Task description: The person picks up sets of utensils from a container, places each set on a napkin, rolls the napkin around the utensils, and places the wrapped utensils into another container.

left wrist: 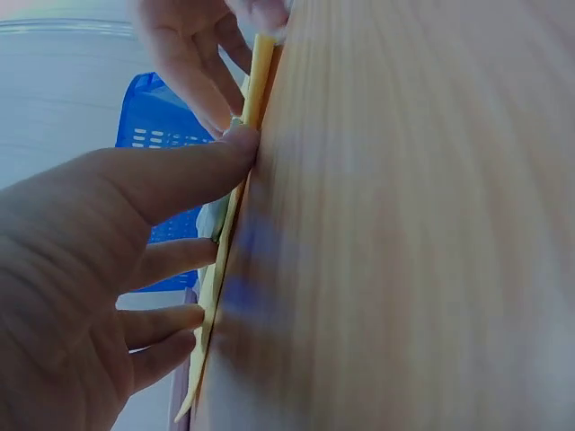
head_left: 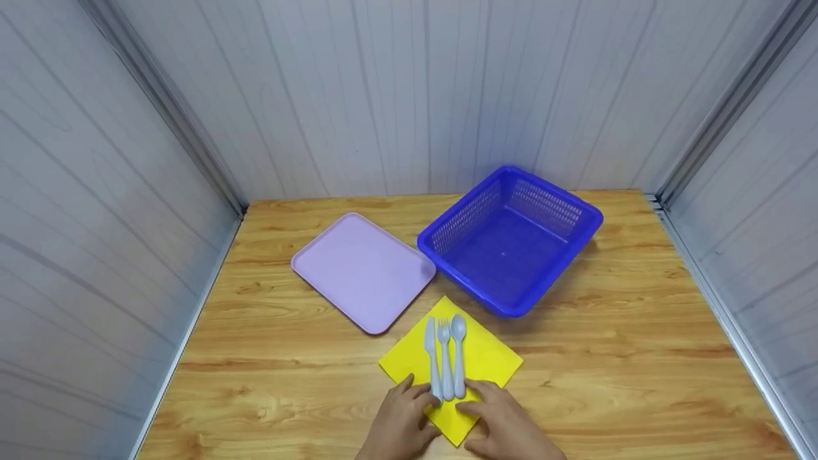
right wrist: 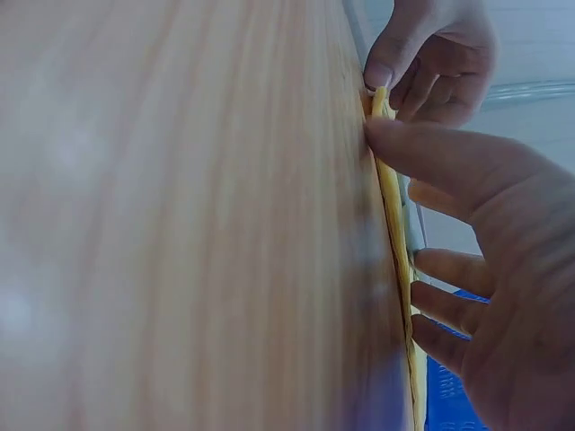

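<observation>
A folded yellow napkin (head_left: 491, 358) lies cornerwise on the wooden table. On it a light grey knife (head_left: 432, 358), fork (head_left: 445, 354) and spoon (head_left: 459, 354) lie side by side, handles toward the person. My left hand (head_left: 399, 415) rests at the napkin's near left edge, fingertips by the knife handle. At the near right edge is my right hand (head_left: 505, 418), its fingers close to the spoon handle. Both wrist views show the napkin (left wrist: 259, 76) edge-on, with thumb and fairly straight fingertips touching it. The cutlery is mostly hidden there.
A pink tray (head_left: 364, 271) lies flat behind the napkin to the left. Beside its right corner stands a blue basket (head_left: 505, 255) with perforated walls. Pale panels (head_left: 383, 96) enclose the table (head_left: 268, 383) at the back and both sides.
</observation>
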Demonstrator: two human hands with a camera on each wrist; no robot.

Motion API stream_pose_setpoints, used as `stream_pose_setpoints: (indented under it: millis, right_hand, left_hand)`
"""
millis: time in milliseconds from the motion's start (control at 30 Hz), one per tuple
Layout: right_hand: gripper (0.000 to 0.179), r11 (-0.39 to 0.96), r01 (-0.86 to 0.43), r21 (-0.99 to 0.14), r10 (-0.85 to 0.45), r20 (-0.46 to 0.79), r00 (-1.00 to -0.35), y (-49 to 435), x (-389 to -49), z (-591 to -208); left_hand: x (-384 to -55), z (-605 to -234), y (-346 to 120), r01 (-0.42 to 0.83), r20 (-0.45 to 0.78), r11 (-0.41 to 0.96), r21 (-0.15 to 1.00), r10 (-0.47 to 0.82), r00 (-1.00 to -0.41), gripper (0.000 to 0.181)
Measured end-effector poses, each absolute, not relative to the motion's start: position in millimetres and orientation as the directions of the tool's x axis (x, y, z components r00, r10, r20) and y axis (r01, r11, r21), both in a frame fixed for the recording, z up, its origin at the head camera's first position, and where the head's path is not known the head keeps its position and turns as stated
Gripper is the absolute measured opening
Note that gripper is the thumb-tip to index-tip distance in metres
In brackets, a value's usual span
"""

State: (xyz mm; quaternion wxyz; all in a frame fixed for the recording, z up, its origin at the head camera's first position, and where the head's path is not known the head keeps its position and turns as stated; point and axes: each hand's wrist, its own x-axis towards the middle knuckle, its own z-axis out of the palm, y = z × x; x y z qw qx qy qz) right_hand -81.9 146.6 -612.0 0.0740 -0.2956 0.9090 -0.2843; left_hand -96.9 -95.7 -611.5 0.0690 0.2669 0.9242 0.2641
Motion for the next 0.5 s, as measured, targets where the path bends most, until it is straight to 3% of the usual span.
stream_pose_setpoints:
  millis: [300,500]
  right_hand:
    - [0.019,0.673,-0.532,-0.514,-0.586,0.07,-0.807,146.5,-84.3,-615.1]
    - [0.009,0.71,-0.485,-0.511,-0.489,0.138,-0.861,138.8,-85.8,-621.1]
  left_hand:
    - [-95.8,-612.5,-95.0,0.468,0.003,0.708,0.529,0.55,-0.835,0.04]
    - [-99.2,-611.7,-93.0,0.484,0.03,0.707,0.515,0.55,-0.835,0.034]
